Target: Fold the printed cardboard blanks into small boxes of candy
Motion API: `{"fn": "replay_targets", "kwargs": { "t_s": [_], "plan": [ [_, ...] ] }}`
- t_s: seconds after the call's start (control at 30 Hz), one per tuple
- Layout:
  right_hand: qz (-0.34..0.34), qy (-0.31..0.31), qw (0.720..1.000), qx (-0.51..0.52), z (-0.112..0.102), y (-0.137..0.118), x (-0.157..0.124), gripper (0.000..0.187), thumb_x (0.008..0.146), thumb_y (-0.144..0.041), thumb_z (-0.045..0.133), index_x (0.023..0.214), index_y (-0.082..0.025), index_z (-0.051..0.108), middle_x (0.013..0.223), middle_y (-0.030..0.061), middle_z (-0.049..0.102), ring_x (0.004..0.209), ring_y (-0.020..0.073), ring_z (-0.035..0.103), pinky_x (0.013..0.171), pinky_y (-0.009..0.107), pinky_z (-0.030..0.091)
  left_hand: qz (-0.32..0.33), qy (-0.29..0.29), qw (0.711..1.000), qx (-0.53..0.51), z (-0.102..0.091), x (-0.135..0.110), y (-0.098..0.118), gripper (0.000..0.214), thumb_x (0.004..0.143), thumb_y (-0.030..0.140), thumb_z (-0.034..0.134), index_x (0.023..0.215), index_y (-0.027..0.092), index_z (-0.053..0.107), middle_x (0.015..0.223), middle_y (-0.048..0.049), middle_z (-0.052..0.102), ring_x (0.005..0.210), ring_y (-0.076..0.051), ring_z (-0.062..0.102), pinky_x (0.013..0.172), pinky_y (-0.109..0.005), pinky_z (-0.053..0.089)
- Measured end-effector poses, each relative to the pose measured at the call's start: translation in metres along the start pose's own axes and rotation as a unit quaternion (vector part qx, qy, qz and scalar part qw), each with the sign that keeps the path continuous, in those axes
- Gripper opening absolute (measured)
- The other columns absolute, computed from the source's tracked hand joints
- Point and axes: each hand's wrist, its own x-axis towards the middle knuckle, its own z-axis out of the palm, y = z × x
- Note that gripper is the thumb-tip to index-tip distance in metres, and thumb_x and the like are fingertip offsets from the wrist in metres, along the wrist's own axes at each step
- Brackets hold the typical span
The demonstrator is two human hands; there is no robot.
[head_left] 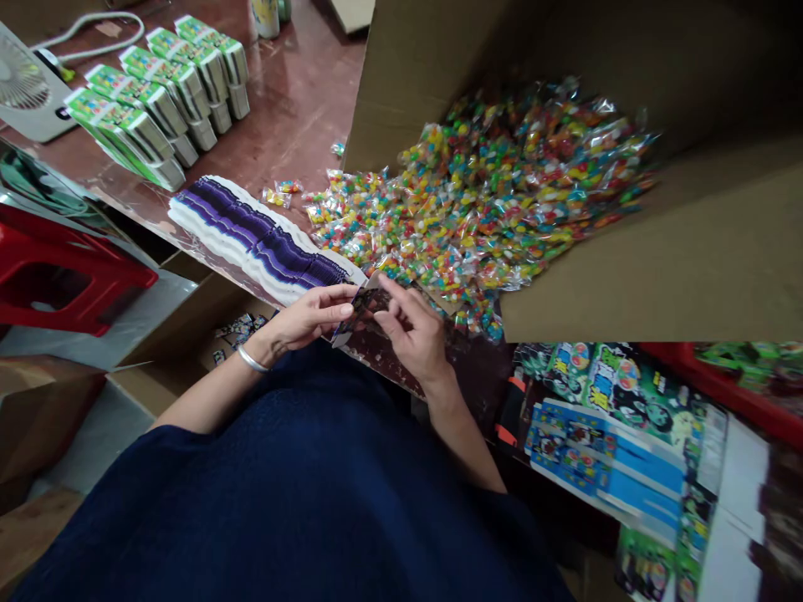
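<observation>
My left hand (317, 316), with a silvery bangle at the wrist, pinches a small dark printed box (364, 309) by its left side. My right hand (417, 334) is closed at the other side of that box, its index finger against a pale end flap and its thumb lower down. Just beyond my hands lies a long row of overlapping flat purple-and-white cartons (251, 234). To the right, a heap of clear packets of colourful candies (464, 192) spills out of a large cardboard box (595, 284) onto the table.
Stacks of green boxes (156, 92) stand at the back left beside a white fan (31, 84). A red stool (63, 267) and an open carton (169, 334) with small packs are below left. Flattened printed cartons (608, 460) and a red-and-black tool (511, 410) lie right.
</observation>
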Motion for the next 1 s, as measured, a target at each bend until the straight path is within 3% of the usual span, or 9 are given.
{"fn": "replay_targets", "kwargs": {
  "t_s": [0.1, 0.27, 0.33, 0.43, 0.57, 0.67, 0.8, 0.93, 1.0],
  "plan": [
    [0.034, -0.085, 0.994, 0.067, 0.002, 0.006, -0.002, 0.047, 0.094, -0.047, 0.074, 0.137, -0.031, 0.063, 0.066, -0.0077, 0.055, 0.059, 0.0143, 0.053, 0.064, 0.03, 0.05, 0.011, 0.003, 0.999, 0.038, -0.003, -0.002, -0.001, 0.047, 0.082, 0.051, 0.086, 0.118, 0.021, 0.08, 0.105, -0.0114, 0.082, 0.085, -0.021, 0.077, 0.075, -0.03, 0.063],
    [0.093, -0.132, 0.974, 0.156, -0.005, 0.013, 0.004, 0.036, 0.083, -0.051, 0.084, 0.091, -0.026, 0.06, 0.063, -0.0086, 0.055, 0.052, 0.0101, 0.048, 0.051, 0.025, 0.038, 0.028, -0.02, 0.993, 0.11, 0.001, -0.003, -0.003, 0.043, 0.082, 0.05, 0.087, 0.111, 0.019, 0.082, 0.103, -0.0091, 0.081, 0.089, -0.021, 0.075, 0.079, -0.032, 0.061],
    [0.097, -0.078, 0.979, 0.163, -0.005, 0.012, 0.006, 0.037, 0.082, -0.051, 0.085, 0.089, -0.026, 0.06, 0.065, -0.0078, 0.057, 0.054, 0.0104, 0.051, 0.052, 0.024, 0.04, 0.037, -0.003, 0.993, 0.115, 0.004, -0.002, -0.006, 0.041, 0.086, 0.052, 0.083, 0.108, 0.017, 0.081, 0.096, -0.0074, 0.08, 0.084, -0.019, 0.073, 0.078, -0.031, 0.06],
    [0.101, 0.045, 0.978, 0.178, 0.005, 0.01, 0.003, 0.043, 0.08, -0.052, 0.087, 0.108, -0.028, 0.065, 0.084, -0.0026, 0.07, 0.07, 0.0148, 0.066, 0.062, 0.027, 0.052, 0.073, 0.073, 0.989, 0.102, 0.009, 0.001, -0.012, 0.041, 0.087, 0.053, 0.081, 0.106, 0.017, 0.08, 0.092, -0.0057, 0.079, 0.082, -0.018, 0.072, 0.079, -0.031, 0.061],
    [0.113, 0.079, 0.978, 0.159, 0.03, 0.012, -0.007, 0.031, 0.089, -0.051, 0.079, 0.106, -0.026, 0.071, 0.097, 0.0024, 0.078, 0.083, 0.0193, 0.074, 0.078, 0.033, 0.06, 0.137, 0.193, 0.964, 0.12, 0.016, 0.006, -0.023, 0.033, 0.085, 0.045, 0.085, 0.099, 0.017, 0.076, 0.091, -0.0038, 0.076, 0.078, -0.015, 0.069, 0.075, -0.027, 0.061],
    [0.099, 0.142, 0.975, 0.137, 0.044, 0.017, -0.011, 0.033, 0.093, -0.047, 0.074, 0.12, -0.027, 0.071, 0.099, 0.0034, 0.078, 0.084, 0.0194, 0.073, 0.081, 0.034, 0.061, 0.202, 0.244, 0.936, 0.153, 0.016, 0.008, -0.032, 0.041, 0.083, 0.039, 0.089, 0.116, 0.022, 0.071, 0.092, -0.0012, 0.071, 0.075, -0.012, 0.067, 0.071, -0.023, 0.061],
    [0.05, 0.16, 0.977, 0.135, 0.05, 0.026, -0.008, 0.046, 0.093, -0.049, 0.073, 0.135, -0.029, 0.066, 0.099, 0.0028, 0.075, 0.081, 0.0177, 0.071, 0.075, 0.032, 0.062, 0.239, 0.204, 0.927, 0.206, 0.01, 0.008, -0.037, 0.061, 0.088, 0.037, 0.085, 0.142, 0.029, 0.058, 0.101, -0.0003, 0.064, 0.069, -0.008, 0.063, 0.064, -0.02, 0.058],
    [-0.002, 0.153, 0.982, 0.111, 0.049, 0.034, -0.005, 0.03, 0.097, -0.047, 0.069, 0.12, -0.028, 0.068, 0.091, 0.0001, 0.071, 0.072, 0.0152, 0.067, 0.068, 0.03, 0.059, 0.192, 0.135, 0.95, 0.204, 0.003, 0.005, -0.03, 0.045, 0.088, 0.038, 0.085, 0.126, 0.023, 0.066, 0.099, -0.0005, 0.064, 0.069, -0.008, 0.065, 0.061, -0.019, 0.057],
    [-0.027, 0.151, 0.985, 0.085, 0.048, 0.036, -0.004, 0.017, 0.099, -0.043, 0.067, 0.105, -0.027, 0.068, 0.09, 0.0, 0.07, 0.077, 0.016, 0.068, 0.073, 0.032, 0.059, 0.146, 0.107, 0.964, 0.196, 0.002, 0.003, -0.026, 0.042, 0.087, 0.037, 0.086, 0.12, 0.021, 0.067, 0.087, 0.0012, 0.064, 0.063, -0.009, 0.062, 0.056, -0.018, 0.054]
  ]
}}
